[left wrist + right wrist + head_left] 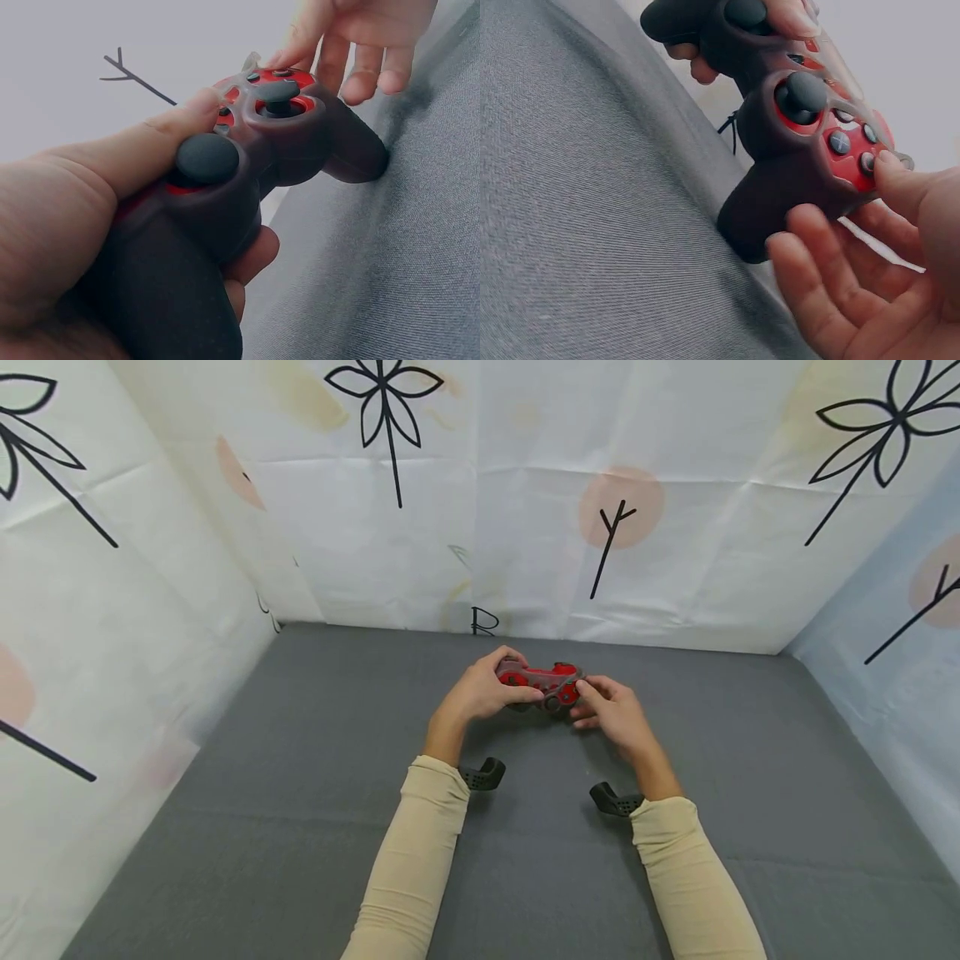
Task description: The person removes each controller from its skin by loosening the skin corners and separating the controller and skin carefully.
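**Red plastic game controller [546, 675] in a smoky, translucent, rubbery sleeve [172, 270], at mid-handling**

The controller lies between the two hands, toward the far side of a counter [330, 718] spread with grey cloth. The left hand [483, 689] grips one end, its thumb across the face and its fingers curled beneath. The right hand [618, 717] pinches the opposite end between thumb and forefinger, the thumb beside the round dark buttons [840, 142]; its remaining fingers are spread loosely below. In the right wrist view, the nearer handle appears to rest its tip on the cloth.

Extent of the work: the sleeve encloses both handles and surrounds the two black, mushroom-shaped thumbsticks [808, 91], so the controller is judged to be largely covered. The red face shows through the sleeve's cut-outs. Near the right thumb, a pale translucent edge [251, 61] stands away from the body; this portion seems not to be seated, and is probably where the work remains. Whether the sleeve is being fitted or removed cannot be told from this single moment. The underside is hidden, so its coverage there is likewise uncertain. The controller has not been released by either hand.
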Available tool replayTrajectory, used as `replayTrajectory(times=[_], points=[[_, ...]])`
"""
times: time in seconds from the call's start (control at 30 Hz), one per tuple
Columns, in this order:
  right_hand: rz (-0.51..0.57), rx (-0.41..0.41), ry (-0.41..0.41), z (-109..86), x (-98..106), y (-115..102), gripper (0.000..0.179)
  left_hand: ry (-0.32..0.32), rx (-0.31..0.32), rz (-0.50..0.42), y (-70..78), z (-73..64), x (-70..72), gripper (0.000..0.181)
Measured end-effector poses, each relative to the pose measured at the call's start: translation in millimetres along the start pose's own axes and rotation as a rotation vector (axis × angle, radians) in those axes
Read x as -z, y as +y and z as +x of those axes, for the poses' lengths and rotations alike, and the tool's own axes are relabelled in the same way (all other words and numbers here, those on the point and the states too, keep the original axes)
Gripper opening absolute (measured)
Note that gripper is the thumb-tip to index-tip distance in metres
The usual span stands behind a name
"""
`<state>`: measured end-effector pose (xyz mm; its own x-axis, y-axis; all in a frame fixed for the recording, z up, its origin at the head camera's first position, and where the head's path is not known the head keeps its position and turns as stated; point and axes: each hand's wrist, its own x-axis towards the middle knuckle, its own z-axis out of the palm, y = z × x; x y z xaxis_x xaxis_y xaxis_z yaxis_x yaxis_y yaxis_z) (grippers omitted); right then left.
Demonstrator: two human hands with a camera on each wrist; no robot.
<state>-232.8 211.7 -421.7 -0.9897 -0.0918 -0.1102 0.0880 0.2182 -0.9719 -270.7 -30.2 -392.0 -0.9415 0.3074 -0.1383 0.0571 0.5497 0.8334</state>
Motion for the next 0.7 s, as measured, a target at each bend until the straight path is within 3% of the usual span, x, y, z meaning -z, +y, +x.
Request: replayTrajectory(times=[0.17, 0.3, 0.47, 0.63, 0.7], points=[[0.069, 0.032, 0.048, 0.1, 0.5, 3.6, 0.049, -0.003, -0.017, 0.021, 0.3, 0.3, -1.6, 0.055], [0.074, 0.011, 0.048, 0.1, 4.0, 6.3, 0.039, -0.003, -0.027, 0.031, 0.2, -0.9, -2.3, 0.054], [-0.081, -0.012, 0.083, -0.6, 6.8, 8.0, 0.039, -0.007, -0.047, 0.035, 0.9, -2.4, -2.9, 0.053], [-0.202, -0.024, 0.047, -0.9, 3.6, 3.4, 0.036, -0.004, -0.053, 0.044, 2.7, -3.5, -2.6, 0.052], [-0.326, -0.034, 0.053, -0.4, 1.4, 0.4, 0.032, -0.002, -0.045, 0.043, 2.8, -3.7, -2.5, 0.054]])
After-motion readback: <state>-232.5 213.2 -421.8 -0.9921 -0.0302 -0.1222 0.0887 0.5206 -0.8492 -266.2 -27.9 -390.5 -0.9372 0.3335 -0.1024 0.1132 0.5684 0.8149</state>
